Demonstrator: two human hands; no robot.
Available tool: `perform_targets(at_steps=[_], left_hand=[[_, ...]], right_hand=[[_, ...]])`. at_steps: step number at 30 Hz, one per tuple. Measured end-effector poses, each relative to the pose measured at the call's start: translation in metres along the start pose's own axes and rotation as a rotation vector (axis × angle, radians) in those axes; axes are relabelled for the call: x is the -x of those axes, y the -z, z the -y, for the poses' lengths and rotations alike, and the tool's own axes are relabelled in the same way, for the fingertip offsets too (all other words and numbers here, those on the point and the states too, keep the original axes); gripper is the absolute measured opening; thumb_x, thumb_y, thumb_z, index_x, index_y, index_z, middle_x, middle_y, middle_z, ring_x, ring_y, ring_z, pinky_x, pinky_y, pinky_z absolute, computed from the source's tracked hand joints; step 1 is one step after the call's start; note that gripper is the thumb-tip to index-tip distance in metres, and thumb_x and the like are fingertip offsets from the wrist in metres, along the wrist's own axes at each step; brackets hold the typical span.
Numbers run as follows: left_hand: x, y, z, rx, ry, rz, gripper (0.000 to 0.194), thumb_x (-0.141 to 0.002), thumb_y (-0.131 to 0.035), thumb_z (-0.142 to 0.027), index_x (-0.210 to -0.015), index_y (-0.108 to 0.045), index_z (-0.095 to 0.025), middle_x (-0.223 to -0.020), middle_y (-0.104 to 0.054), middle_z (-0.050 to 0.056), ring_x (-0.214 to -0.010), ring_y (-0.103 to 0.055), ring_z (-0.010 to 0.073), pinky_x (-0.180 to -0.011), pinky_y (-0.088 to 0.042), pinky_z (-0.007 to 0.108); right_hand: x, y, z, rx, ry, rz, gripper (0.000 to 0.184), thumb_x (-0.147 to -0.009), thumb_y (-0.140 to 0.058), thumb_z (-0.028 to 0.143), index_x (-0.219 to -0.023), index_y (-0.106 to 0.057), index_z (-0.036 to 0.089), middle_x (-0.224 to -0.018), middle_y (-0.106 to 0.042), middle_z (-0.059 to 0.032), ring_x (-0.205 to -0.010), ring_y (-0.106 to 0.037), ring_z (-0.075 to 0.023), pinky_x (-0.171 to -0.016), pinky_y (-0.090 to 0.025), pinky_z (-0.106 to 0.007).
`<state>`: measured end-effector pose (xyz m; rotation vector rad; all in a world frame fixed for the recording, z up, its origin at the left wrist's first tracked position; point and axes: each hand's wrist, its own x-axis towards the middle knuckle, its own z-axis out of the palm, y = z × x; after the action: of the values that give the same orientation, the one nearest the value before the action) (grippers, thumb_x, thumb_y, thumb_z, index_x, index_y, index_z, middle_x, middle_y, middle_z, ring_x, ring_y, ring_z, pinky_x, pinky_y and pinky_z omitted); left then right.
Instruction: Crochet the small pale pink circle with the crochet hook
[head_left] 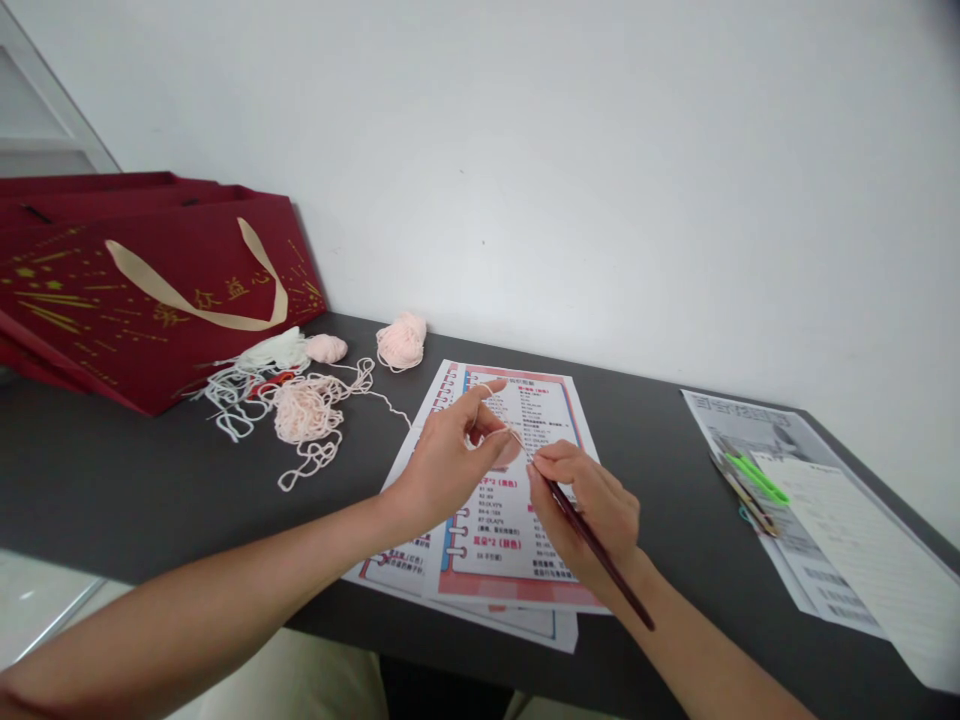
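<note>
My right hand (589, 500) is closed round a crochet hook with a dark reddish-brown handle (600, 550), which slants down toward me. The hook's tip meets a strand of pale yarn at my left hand (457, 450). The left index finger stretches out with yarn around it, while thumb and other fingers pinch the strand. From there the yarn appears to run left to a loose pink yarn tangle (304, 410). Both hands are above printed pattern sheets (480, 570) with red headings. Any small stitches between the fingers are too small to make out.
Dark red gift bags (150, 290) with cream ribbon handles stand at the left. Near them lie white yarn (274, 350), a small pink ball (327, 348) and a bigger pink ball (402, 341). Papers (832, 530) and green-handled scissors (757, 478) lie right, before a white wall.
</note>
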<state>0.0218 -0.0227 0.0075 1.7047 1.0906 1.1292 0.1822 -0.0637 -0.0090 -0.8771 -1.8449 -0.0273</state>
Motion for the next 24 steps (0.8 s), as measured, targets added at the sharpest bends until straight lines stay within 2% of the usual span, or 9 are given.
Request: perform_targets(at_steps=[3, 5, 10, 14, 16, 19, 22, 24], left_hand=[[0.0, 0.001, -0.003, -0.096, -0.031, -0.034, 0.047, -0.079, -0.057, -0.015, -0.125, -0.053, -0.015, -0.068, -0.062, -0.003, -0.065, -0.055, 0.0118, -0.066, -0.042, 0.026], [0.0, 0.001, -0.004, -0.121, -0.032, -0.042, 0.047, -0.079, -0.058, -0.016, -0.126, -0.053, -0.016, -0.068, -0.063, -0.004, -0.065, -0.056, 0.0117, -0.066, -0.042, 0.026], [0.001, 0.0, -0.004, -0.121, -0.01, -0.004, 0.047, -0.079, -0.058, -0.015, -0.125, -0.053, -0.016, -0.067, -0.063, -0.004, -0.064, -0.057, 0.0116, -0.066, -0.043, 0.025], [0.001, -0.002, -0.002, -0.043, 0.0, 0.04, 0.046, -0.079, -0.059, -0.015, -0.124, -0.054, -0.018, -0.069, -0.064, -0.003, -0.067, -0.058, 0.0119, -0.069, -0.044, 0.027], [0.0, -0.002, -0.001, 0.102, 0.076, 0.088, 0.049, -0.077, -0.062, -0.017, -0.125, -0.052, -0.016, -0.068, -0.063, -0.003, -0.066, -0.058, 0.0124, -0.068, -0.045, 0.027], [-0.004, -0.001, -0.001, 0.427, 0.265, 0.197, 0.06, -0.073, -0.068, -0.019, -0.129, -0.046, -0.011, -0.067, -0.063, -0.003, -0.061, -0.059, 0.0116, -0.065, -0.045, 0.027], [-0.005, 0.001, -0.003, 0.633, 0.411, 0.241, 0.062, -0.071, -0.071, -0.017, -0.127, -0.047, -0.007, -0.067, -0.064, -0.002, -0.059, -0.058, 0.0093, -0.07, -0.045, 0.026], [-0.005, 0.0, -0.004, 0.682, 0.444, 0.221, 0.06, -0.07, -0.071, -0.016, -0.124, -0.048, -0.006, -0.065, -0.063, -0.003, -0.058, -0.057, 0.0081, -0.071, -0.044, 0.025]], right_hand=[[0.0, -0.002, 0.003, -0.044, -0.203, -0.013, 0.015, -0.082, -0.059, 0.01, -0.084, -0.055, 0.024, -0.077, -0.066, -0.0004, -0.065, -0.063, -0.0143, -0.057, -0.051, -0.025], [0.0, -0.003, 0.004, -0.064, -0.237, -0.019, 0.015, -0.083, -0.058, 0.01, -0.083, -0.054, 0.024, -0.076, -0.065, 0.0002, -0.061, -0.061, -0.0127, -0.055, -0.05, -0.024], [0.004, -0.009, 0.0, -0.059, -0.013, 0.033, 0.021, -0.082, -0.055, 0.003, -0.089, -0.052, 0.022, -0.081, -0.061, -0.0024, -0.074, -0.062, -0.0152, -0.065, -0.053, -0.027], [0.003, -0.009, -0.009, -0.089, 0.043, 0.117, 0.021, -0.084, -0.052, 0.001, -0.091, -0.051, 0.021, -0.083, -0.059, -0.0041, -0.076, -0.059, -0.0152, -0.066, -0.052, -0.028], [0.0, -0.006, -0.015, -0.1, 0.086, 0.184, 0.021, -0.085, -0.05, 0.001, -0.093, -0.05, 0.02, -0.085, -0.059, -0.0053, -0.075, -0.057, -0.015, -0.064, -0.051, -0.028], [-0.003, -0.002, -0.025, -0.071, 0.178, 0.257, 0.02, -0.086, -0.048, 0.002, -0.096, -0.05, 0.019, -0.088, -0.059, -0.0065, -0.076, -0.056, -0.0157, -0.063, -0.05, -0.029], [-0.003, -0.001, -0.03, 0.031, 0.282, 0.244, 0.02, -0.086, -0.048, 0.003, -0.097, -0.051, 0.02, -0.088, -0.059, -0.0065, -0.074, -0.054, -0.0161, -0.061, -0.049, -0.03], [-0.001, -0.003, -0.029, 0.131, 0.323, 0.222, 0.02, -0.085, -0.049, 0.003, -0.097, -0.052, 0.02, -0.087, -0.059, -0.0074, -0.073, -0.053, -0.0175, -0.061, -0.048, -0.031]])
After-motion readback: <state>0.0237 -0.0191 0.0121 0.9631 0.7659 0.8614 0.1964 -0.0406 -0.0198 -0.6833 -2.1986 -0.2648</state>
